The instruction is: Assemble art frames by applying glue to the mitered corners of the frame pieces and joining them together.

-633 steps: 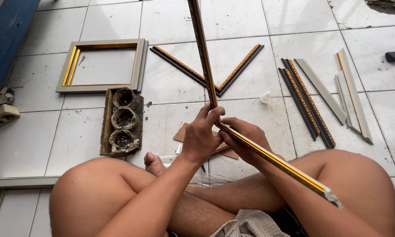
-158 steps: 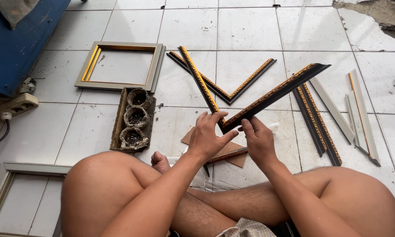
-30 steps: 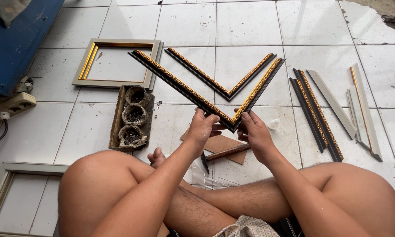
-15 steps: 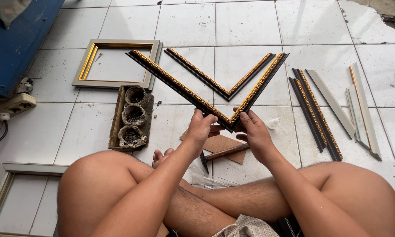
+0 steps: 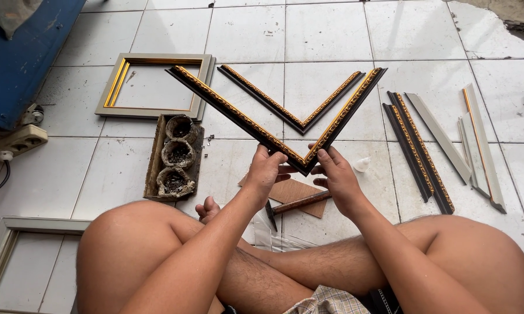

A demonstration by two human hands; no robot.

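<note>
I sit cross-legged on a white tiled floor. Two black-and-gold moulding strips meet in a V-shaped frame corner point(image 5: 285, 136) held up in front of me. My left hand point(image 5: 266, 172) grips the left strip just beside the joint. My right hand point(image 5: 336, 174) grips the right strip beside the joint, thumb on top. Behind it, a second joined V-shaped corner point(image 5: 294, 110) of the same moulding lies flat on the tiles. A small hammer point(image 5: 294, 204) rests on a piece of brown cardboard point(image 5: 301, 192) below my hands.
A finished grey-and-gold frame point(image 5: 151, 87) lies at the upper left, a wooden tray with three dirty cups point(image 5: 174, 157) beside it. Loose dark moulding strips point(image 5: 418, 151) and grey strips point(image 5: 477, 145) lie right. A small white bottle point(image 5: 362, 164), a power strip point(image 5: 14, 142), a blue cabinet point(image 5: 17, 58).
Earlier I held two separate strips upright and fitted their ends together. Over the last second the joined V has stayed in both hands, lifted very slightly.
</note>
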